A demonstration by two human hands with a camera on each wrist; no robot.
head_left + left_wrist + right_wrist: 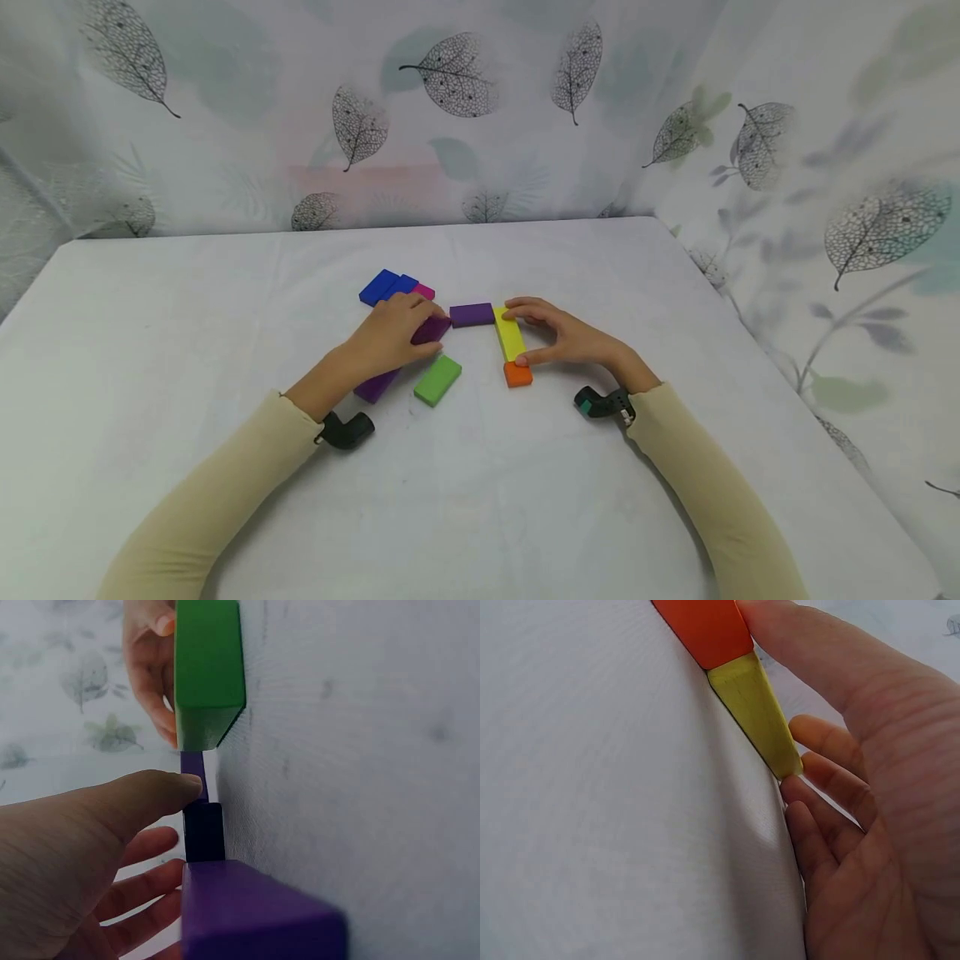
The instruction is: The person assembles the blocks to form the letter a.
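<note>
My left hand (390, 337) bends over a plum-purple block (432, 330), its thumb and fingers on either side of it. The inner end of that block touches a violet block (471, 315). The violet block meets the top of an upright-running yellow block (510, 337), with an orange block (518, 375) at the yellow one's near end. My right hand (566, 333) pinches the yellow block lengthwise, fingertips at its far end and thumb by the orange joint. In the right wrist view the thumb lies along the orange block (712, 630) and the fingertips reach the yellow block (757, 712).
A green block (438, 381) lies alone between the hands, nearer the front. Another purple block (377, 387) sticks out below the left hand. Blue blocks (379, 287) and a pink block (424, 292) lie together behind it. All rest on a white-covered table (465, 500).
</note>
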